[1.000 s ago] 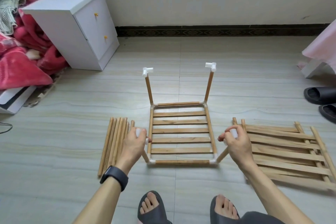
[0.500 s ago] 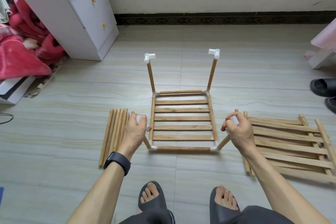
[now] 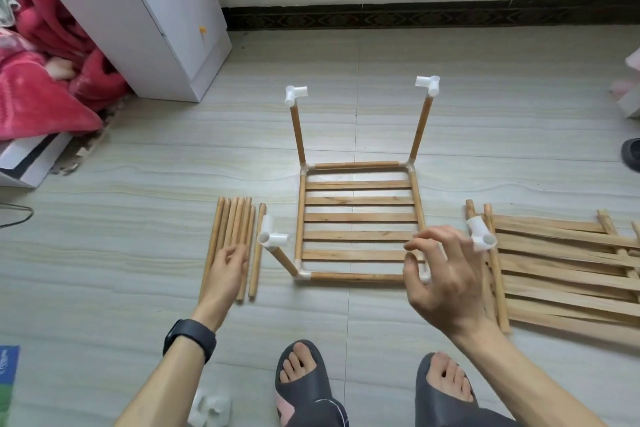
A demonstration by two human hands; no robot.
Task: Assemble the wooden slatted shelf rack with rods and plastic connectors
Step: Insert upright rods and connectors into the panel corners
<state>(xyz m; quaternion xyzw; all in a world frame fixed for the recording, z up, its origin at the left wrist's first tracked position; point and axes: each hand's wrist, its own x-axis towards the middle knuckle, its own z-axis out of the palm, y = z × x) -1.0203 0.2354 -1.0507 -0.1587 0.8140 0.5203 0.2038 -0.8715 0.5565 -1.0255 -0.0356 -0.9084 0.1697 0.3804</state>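
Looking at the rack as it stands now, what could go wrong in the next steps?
1. The posts appear to lean outward, so a rod between the far left connector and far right connector may not seat fully.
2. The left hand is over the loose rods, close beside the near left connector; lifting a rod might knock that post.
3. Neither hand holds the rack, so it may shift.

Tan wooden rack [image 3: 360, 218] with white connectors [image 3: 296, 95]; grey streaked floor [image 3: 138, 236]; white cabinet [image 3: 138, 17]; red blanket [image 3: 38, 94]; black wristband [image 3: 189, 338].
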